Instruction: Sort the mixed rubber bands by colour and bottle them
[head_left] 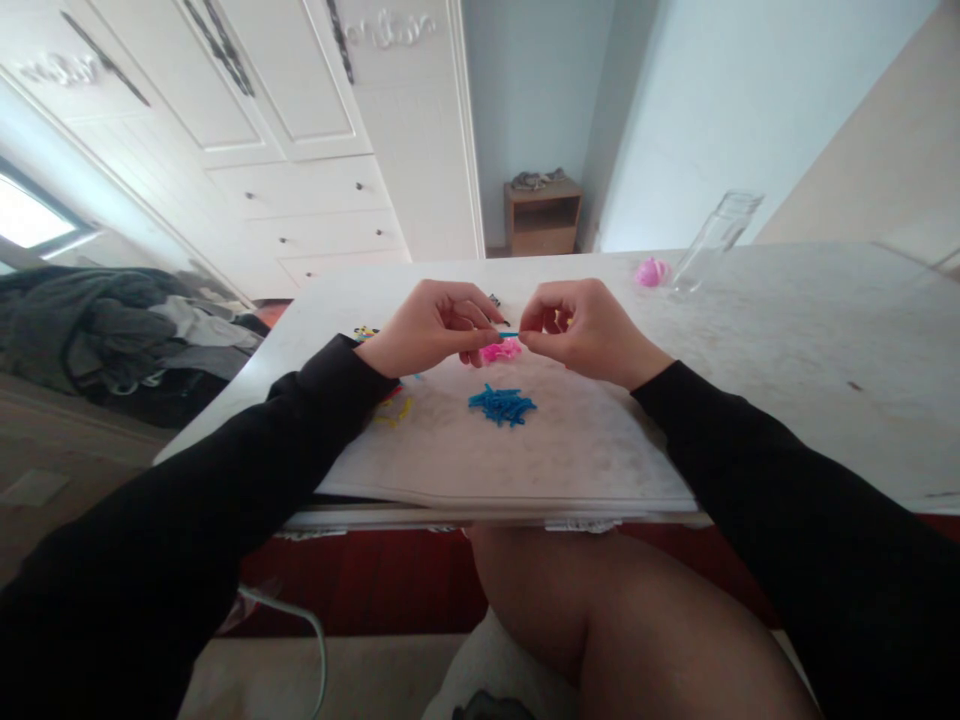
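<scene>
A short, thin blue strip (509, 335) spans the gap between my two hands above the white table (787, 380). Its left end is pinched by the thumb and fingers of my left hand (448, 325). My right hand (576, 325) grips the other end between thumb and forefinger. Just below and behind the fingertips lies a small heap of pink pieces (500, 351). Nearer to me is a loose pile of similar blue strips (502, 406). Yellow pieces (405, 410) lie by my left sleeve, partly hidden by it, with a bit of red among them.
A clear glass bottle (712, 245) and a round pink object (651, 272) stand at the table's far right edge. Dark clothes (127, 340) are heaped to the left. White cabinets (315, 200) and a small wooden stand (543, 215) are beyond the table.
</scene>
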